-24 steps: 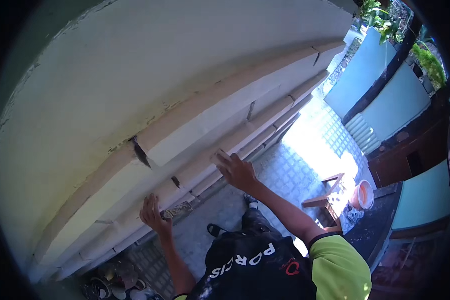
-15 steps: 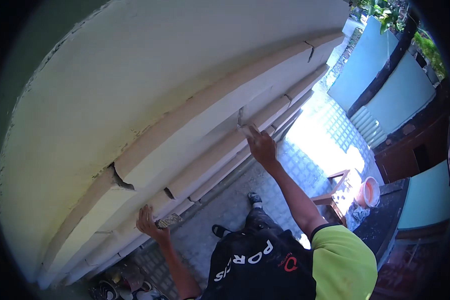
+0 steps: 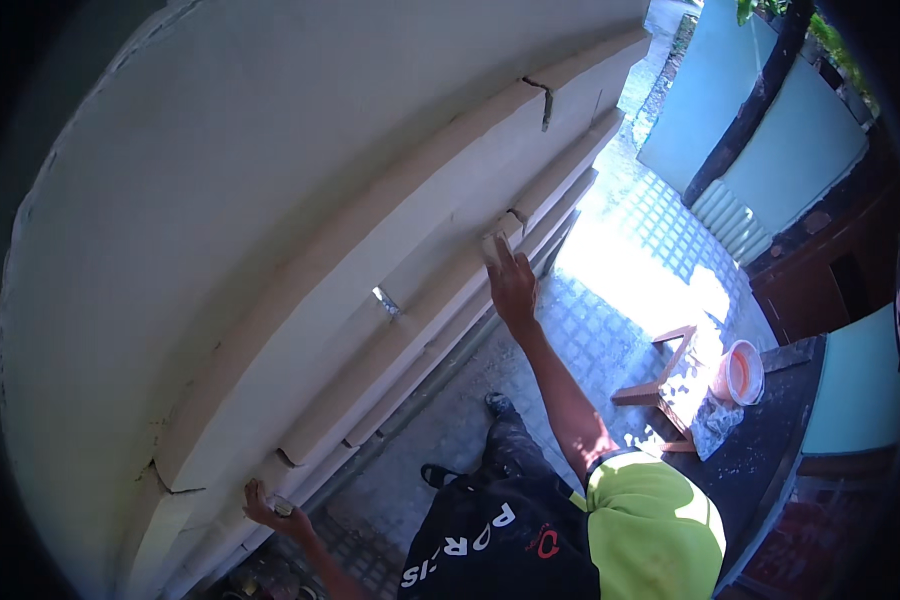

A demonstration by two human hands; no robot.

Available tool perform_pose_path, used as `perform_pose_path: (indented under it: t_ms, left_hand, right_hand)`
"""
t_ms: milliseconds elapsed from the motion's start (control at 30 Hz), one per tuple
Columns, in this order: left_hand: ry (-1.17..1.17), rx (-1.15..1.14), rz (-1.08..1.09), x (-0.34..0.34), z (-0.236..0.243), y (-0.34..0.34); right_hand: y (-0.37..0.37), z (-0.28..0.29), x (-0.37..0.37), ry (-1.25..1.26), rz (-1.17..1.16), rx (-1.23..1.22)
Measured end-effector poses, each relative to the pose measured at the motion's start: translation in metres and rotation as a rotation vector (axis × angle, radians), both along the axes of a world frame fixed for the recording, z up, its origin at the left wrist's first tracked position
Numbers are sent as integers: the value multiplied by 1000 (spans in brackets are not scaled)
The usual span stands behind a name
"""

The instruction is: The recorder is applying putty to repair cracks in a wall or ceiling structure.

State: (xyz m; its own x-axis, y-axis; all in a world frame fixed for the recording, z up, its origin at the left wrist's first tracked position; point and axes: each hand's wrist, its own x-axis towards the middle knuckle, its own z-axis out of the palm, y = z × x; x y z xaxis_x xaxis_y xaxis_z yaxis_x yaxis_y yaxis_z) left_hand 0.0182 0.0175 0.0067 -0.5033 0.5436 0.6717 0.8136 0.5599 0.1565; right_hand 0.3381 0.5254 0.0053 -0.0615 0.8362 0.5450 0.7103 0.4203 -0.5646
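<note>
A pale wall [image 3: 260, 150] with stepped ledges curves across the left and middle. My right hand [image 3: 513, 285] is closed on a small pale flat scraper [image 3: 491, 247], held against a lower ledge [image 3: 440, 290] just beside a dark crack [image 3: 516, 215]. Lower left, my left hand [image 3: 262, 505] is at the ledges, its fingers closed round a small flat putty scraper [image 3: 283, 507] whose end shows. Between the hands, a bright wet-looking patch [image 3: 385, 300] marks the wall's recess. Another crack [image 3: 287, 458] is above my left hand.
At right stands a small wooden stool [image 3: 658, 392], with a pinkish bucket [image 3: 738, 373] and a crumpled plastic sheet [image 3: 712, 430] near it. Paving [image 3: 580, 310] runs below the wall. Dim clutter [image 3: 260, 580] lies at lower left.
The view has shifted along the wall. My right hand has moved down from the recess to the ledge below, and the bright patch now shows in the recess. My left hand still holds its scraper.
</note>
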Motion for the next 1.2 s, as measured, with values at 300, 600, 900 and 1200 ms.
perform_pose_path:
  t_ms: [300, 600, 900, 1200]
  left_hand:
    - [23, 11, 62, 6, -24, -7]
    - [-23, 104, 320, 83, -19, 43]
    - [29, -24, -192, 178, 20, 187]
    - [-285, -54, -715, 211, 17, 312]
  right_hand:
    - [85, 45, 80, -239, 3, -133]
    - [143, 64, 112, -492, 410, -110]
    - [138, 50, 113, -482, 534, 48]
    - [185, 57, 135, -457, 395, -81]
